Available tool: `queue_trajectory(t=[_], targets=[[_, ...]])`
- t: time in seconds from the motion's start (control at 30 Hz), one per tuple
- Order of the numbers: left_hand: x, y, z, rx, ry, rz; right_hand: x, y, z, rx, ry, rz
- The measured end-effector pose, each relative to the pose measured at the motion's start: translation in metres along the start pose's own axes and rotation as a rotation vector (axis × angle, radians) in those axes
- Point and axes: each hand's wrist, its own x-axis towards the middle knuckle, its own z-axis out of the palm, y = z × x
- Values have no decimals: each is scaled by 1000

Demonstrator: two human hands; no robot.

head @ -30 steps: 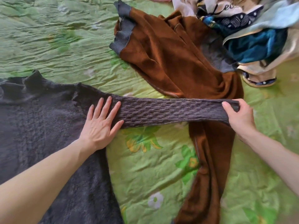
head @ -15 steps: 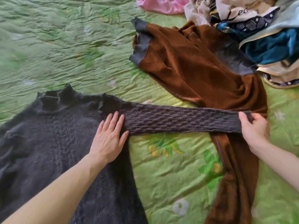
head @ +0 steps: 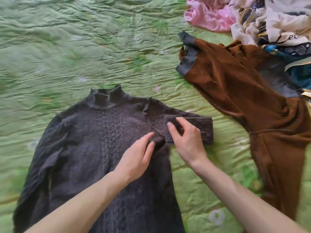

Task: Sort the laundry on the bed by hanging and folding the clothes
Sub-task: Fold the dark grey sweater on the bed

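One dark knitted sweater [head: 94,148] lay flat on the bed [head: 84,47]; right hand [head: 186,140] pinched its folded sleeve [head: 190,128]; left hand [head: 136,158] rested flat, fingers straight, on it.

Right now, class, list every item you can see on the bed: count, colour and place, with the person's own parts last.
sweater: one, dark grey knit, flat at centre-left, its right sleeve folded back toward the body
brown garment: one, brown with grey ribbed cuffs, spread at right
pink garment: one, pink, crumpled at top right
mixed clothes pile: one heap, cream, navy and teal, top right corner
bedspread: one, green with flower print, under everything
left hand: one, fingers resting on the sweater's chest
right hand: one, fingers on the folded sleeve's cuff
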Motion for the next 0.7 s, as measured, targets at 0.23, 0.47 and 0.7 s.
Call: queue_trajectory(t=[0.23,0.47,0.7], targets=[[4,-16,-88,-1155,-70,-598,-22,-78,92,-9,-252,-110],[-8,-80,-128,-951,274,-665,-33,-90,110,-58,-322,-329],[-27,-130,-157,-828,554,-619,0,-22,89,-335,-120,94]])
